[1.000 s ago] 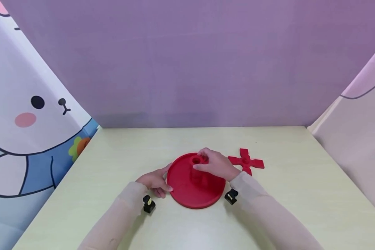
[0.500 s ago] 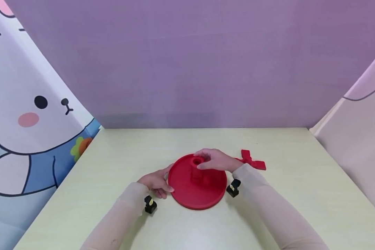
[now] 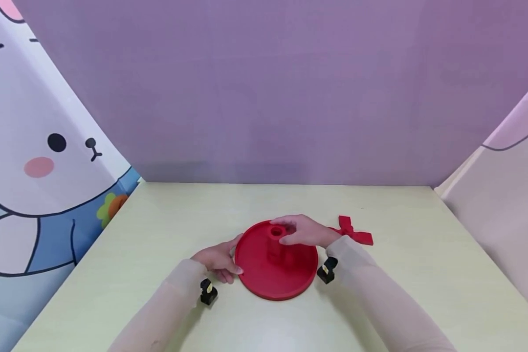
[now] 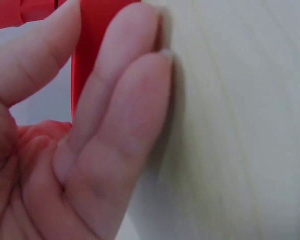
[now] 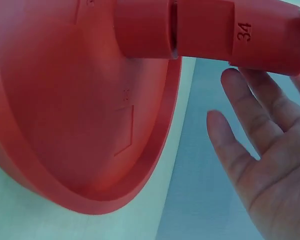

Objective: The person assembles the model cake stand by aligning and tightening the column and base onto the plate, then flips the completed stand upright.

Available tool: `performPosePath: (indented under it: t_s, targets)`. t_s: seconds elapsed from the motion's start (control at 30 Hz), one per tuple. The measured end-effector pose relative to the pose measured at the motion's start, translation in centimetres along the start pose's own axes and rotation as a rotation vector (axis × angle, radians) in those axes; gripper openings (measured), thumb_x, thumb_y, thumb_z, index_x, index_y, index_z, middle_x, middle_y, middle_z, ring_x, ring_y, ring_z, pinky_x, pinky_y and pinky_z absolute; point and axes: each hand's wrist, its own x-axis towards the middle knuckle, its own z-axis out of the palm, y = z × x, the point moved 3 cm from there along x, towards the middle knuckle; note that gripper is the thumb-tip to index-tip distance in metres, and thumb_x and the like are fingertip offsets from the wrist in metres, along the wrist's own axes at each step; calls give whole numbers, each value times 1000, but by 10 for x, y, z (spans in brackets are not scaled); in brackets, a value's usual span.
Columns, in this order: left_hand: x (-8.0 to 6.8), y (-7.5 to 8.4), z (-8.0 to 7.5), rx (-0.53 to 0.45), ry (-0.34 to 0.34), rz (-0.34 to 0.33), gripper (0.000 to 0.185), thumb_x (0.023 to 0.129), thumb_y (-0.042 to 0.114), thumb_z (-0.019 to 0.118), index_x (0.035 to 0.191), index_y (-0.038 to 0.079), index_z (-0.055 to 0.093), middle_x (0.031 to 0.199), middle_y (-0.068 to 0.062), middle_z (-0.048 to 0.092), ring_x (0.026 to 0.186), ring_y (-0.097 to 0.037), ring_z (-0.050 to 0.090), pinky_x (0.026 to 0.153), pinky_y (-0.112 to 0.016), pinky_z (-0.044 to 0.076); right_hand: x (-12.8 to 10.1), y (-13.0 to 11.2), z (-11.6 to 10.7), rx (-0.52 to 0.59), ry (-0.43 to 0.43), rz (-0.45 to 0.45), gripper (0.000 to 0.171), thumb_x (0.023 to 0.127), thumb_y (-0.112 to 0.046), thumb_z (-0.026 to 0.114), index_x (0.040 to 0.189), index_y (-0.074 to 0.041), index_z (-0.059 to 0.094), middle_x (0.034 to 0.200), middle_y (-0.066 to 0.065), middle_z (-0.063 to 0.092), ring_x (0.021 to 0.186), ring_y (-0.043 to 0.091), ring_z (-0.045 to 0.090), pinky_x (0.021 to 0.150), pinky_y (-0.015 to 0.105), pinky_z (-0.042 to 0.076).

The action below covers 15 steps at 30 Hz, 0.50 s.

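Observation:
A red round base (image 3: 273, 288) with a raised rim lies on the table, a short post (image 5: 145, 27) rising from its middle. On the post sits a red tube (image 5: 245, 37) marked 34, leaning slightly, with a dark narrow gap at the joint. My right hand (image 3: 305, 231) holds the tube near its open top, fingers behind and thumb in front. At the base's left edge, my left hand (image 3: 217, 258) grips the rim, thumb on the near side and index finger along the far side. Its other fingers (image 4: 125, 105) curl beside the rim, close to the tabletop.
A red four-bladed piece (image 3: 358, 236) lies right of the base, partly covered by the right hand and wrist. The pale table (image 3: 193, 205) ends at a purple backdrop (image 3: 264, 98). A cartoon-printed sheet (image 3: 39, 205) borders the left side, a pale sheet (image 3: 501, 215) the right.
My right hand has shifted slightly left around the tube's top, its wrist now covering more of the four-bladed piece. The left hand stays at the rim. The head view has shifted a little.

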Motion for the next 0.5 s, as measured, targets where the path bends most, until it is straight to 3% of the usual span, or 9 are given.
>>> performPosePath:
  t_s: [0.23,0.4,0.5]
  targets:
    - [-1,3,-4,-22,-19,38,100,81,5,75,156,21,10,72,-12,67,55,-20,64,60,-34,58,5,-5,-2,-24,91,58,58,75,-13,81,125,-6,53,112,7,61,98,22,61,77,37,57]
    - [-2,3,-1,-30,-29,64,101,80,5,75,155,21,11,73,-12,67,56,-20,64,61,-35,58,3,-1,-1,28,17,0,64,79,-8,76,136,-2,48,120,12,58,104,25,59,79,41,57]
    - [-4,1,0,-14,-36,61,102,80,5,76,155,19,9,72,-12,67,55,-21,64,60,-35,58,4,1,-2,24,-30,-19,58,81,-9,74,134,1,51,119,13,60,104,24,59,80,41,56]
